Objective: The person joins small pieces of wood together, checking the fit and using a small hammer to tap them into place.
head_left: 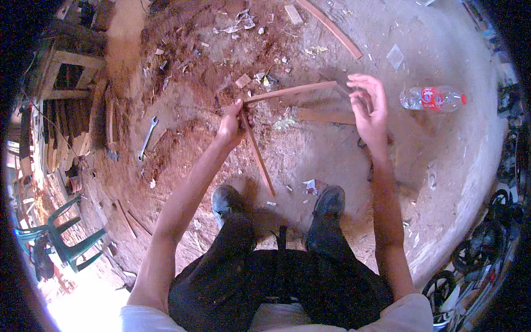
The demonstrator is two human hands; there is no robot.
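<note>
My left hand [232, 123] is closed around the meeting ends of two thin reddish wooden strips. One wooden strip [290, 92] reaches rightward, its far end close to my right fingers. The other wooden strip [258, 155] slants down toward my feet. My right hand [369, 110] is raised with its fingers curled. Between its thumb and fingers runs a dark, blade-like flat piece [342, 83], blurred and crossing behind the end of the strip. Its exact kind cannot be made out.
A clear plastic bottle [433, 99] with a red label lies at right. A wrench [147, 138] rests on the dirt floor at left. Farther off is a long wooden strip [334, 30]. A green plastic chair [74, 235] stands lower left; wheels [470, 252] line the right edge.
</note>
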